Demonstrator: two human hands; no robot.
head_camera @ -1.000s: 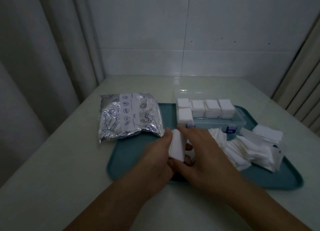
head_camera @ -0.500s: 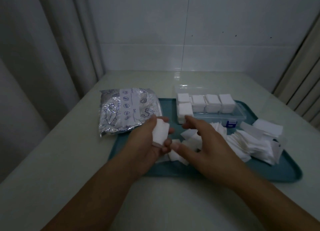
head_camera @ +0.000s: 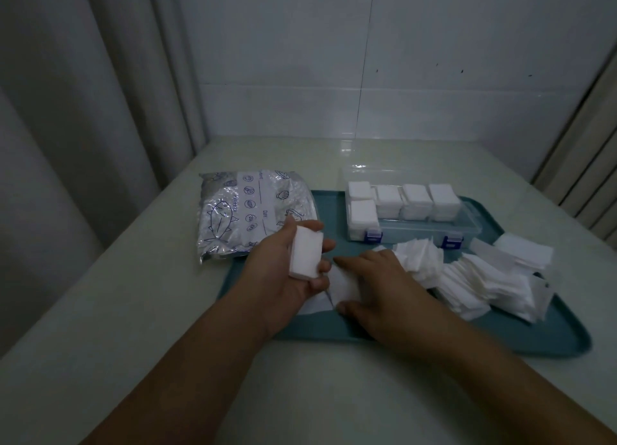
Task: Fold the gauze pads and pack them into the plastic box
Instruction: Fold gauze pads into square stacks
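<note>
Since half a second ago the left hand has kept its stack of folded gauze pads, thumb and curled fingers clamped round it above the teal tray, while the right hand has dropped from mid-air onto a loose gauze pad lying on the tray, fingers fairly straight and pressing it flat. Left to right: a silvery printed foil bag lies partly on the tray's left edge; the open clear plastic box with blue latches sits at the tray's back, its compartments holding folded pads; a heap of unfolded gauze spreads over the tray's right side. The right hand covers most of the pad beneath it, so its fold cannot be made out; the dim light blurs the bag's print, and both forearms are cut off at the bottom edge
</note>
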